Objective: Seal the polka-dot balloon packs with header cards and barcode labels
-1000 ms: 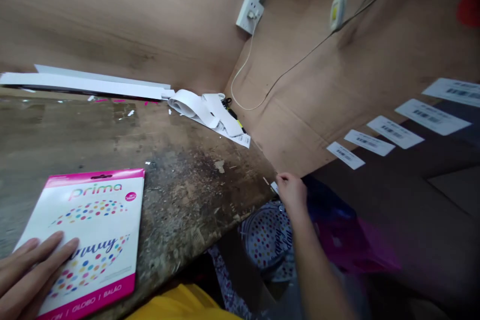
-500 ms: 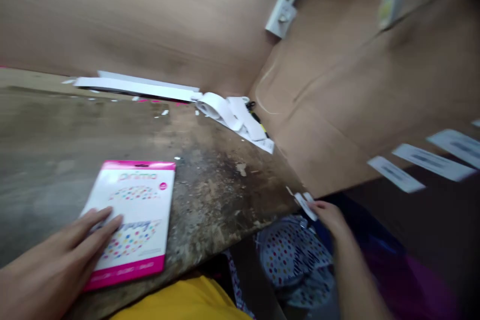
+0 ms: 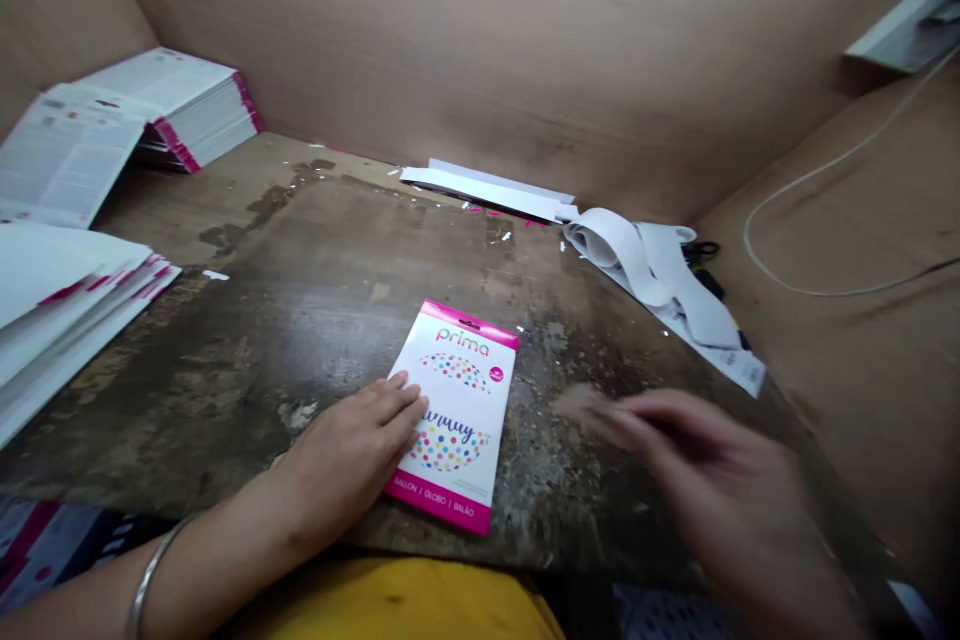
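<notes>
Resting the left hand (image 3: 349,452), fingers extended, on the left of the packet (image 3: 454,420) near the bench's (image 3: 315,270) front edge. Holding the right hand (image 3: 731,490) apart, fingertips narrowed, too blurred to tell any contents

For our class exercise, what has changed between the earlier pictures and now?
The right hand has left the right edge of the worn brown wooden table and moved left, nearer the flat white and pink balloon packet; blur hides whether it holds anything. The view swung left, bringing stacked pink-edged white packets into sight. The left hand stays on the balloon packet, which has not visibly moved.
</notes>
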`<state>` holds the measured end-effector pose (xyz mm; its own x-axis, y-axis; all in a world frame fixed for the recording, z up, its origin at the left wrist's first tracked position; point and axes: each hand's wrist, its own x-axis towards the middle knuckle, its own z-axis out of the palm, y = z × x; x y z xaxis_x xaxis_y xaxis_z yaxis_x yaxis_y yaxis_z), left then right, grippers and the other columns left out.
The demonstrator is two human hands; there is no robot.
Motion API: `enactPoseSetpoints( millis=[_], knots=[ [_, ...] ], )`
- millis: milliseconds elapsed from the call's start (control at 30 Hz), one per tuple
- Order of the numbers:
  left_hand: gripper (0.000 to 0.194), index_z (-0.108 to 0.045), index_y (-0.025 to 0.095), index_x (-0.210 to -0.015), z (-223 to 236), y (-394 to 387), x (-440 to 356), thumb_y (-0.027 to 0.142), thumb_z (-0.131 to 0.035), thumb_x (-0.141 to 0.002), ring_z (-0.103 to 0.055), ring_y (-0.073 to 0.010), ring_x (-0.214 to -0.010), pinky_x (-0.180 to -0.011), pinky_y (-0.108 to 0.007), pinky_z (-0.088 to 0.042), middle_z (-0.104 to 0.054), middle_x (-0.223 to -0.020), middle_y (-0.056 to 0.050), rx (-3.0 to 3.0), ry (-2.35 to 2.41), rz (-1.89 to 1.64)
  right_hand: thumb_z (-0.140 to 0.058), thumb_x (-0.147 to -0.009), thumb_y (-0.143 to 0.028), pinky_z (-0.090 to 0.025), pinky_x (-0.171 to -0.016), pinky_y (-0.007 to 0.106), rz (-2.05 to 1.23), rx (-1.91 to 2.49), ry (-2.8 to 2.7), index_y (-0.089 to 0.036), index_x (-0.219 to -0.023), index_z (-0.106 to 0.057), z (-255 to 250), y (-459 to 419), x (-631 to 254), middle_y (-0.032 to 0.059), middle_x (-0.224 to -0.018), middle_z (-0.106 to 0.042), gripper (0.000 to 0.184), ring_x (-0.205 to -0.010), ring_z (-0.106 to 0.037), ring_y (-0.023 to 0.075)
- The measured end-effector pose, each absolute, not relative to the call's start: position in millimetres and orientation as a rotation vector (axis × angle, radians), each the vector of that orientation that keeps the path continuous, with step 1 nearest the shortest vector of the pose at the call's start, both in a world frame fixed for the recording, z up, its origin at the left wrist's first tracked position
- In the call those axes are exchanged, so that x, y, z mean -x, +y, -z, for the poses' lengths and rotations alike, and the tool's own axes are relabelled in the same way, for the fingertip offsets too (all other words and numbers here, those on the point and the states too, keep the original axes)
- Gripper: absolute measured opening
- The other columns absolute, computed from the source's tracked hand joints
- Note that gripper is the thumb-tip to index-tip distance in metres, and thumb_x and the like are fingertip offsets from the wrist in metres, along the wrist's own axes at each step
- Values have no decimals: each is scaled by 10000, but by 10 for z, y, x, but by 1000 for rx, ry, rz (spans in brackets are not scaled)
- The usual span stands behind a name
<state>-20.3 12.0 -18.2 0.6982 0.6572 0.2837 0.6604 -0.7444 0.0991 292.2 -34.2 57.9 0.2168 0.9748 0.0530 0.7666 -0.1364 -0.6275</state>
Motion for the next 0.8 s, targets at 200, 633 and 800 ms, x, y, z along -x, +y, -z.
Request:
enactPoseSetpoints(
  millis=[200, 633, 800],
  knots=[
    [328, -579, 193, -1189, 199, 73, 224, 154, -470, -883, -501, -289, -1161, -973, -472, -439, -570, -1221, -120, 2862, -1289, 472, -550, -813, -307, -399, -583, 240, -1047, 1690, -1800, -178, -719, -599, -272, 451, -1976, -4, -705, -621, 167, -656, -542, 141],
    [303, -609, 200, -1138, 197, 57, 207, 149, -476, -871, -413, -321, -1199, -959, -497, -415, -500, -1244, -161, 2820, -1350, 586, -560, -773, -284, -379, -528, 227, -1021, 1845, -1907, -165, -690, -647, -51, 496, -1791, 15, -658, -650, 169, -604, -552, 136],
    [300, -612, 202, -1134, 213, 51, 214, 152, -498, -860, -424, -319, -1197, -974, -494, -404, -515, -1248, -149, 2824, -1350, 586, -574, -767, -268, -362, -527, 226, -903, 1897, -1976, -186, -648, -629, -88, 475, -1739, -1, -637, -639, 154, -573, -540, 127]
  ],
)
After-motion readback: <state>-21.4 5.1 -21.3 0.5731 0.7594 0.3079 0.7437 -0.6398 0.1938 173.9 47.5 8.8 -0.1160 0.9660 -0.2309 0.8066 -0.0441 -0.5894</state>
